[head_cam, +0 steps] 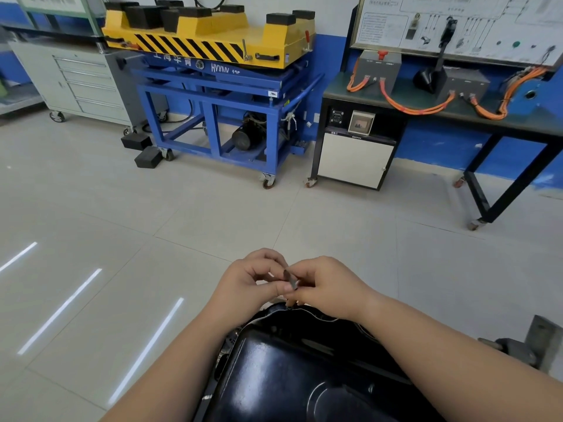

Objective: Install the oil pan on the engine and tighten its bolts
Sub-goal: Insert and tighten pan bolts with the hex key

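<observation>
Head view, and we have two hands up over one oil pan [289, 376], with one small dark bolt [291, 279] between them. The left hand [253, 278] and the right hand [326, 287] meet fingertip to fingertip, fingers curled, both pinching that bolt just above the pan's far rim. The bolt stands steeply, its long axis leaning from upper left to lower right; which end is the head is too small to tell, and the fingers may be covering a second piece. The pan lies black and glossy with its closed side up, its long axis running away from the person toward the hands. Its near end is cut off by the bottom edge, the forearms cross its sides, and what lies beneath it is almost wholly hidden. Behind, one blue cart [213, 117] stands on the tiled floor [213, 223] with two black rubber blocks [148, 156] beside its wheel.
</observation>
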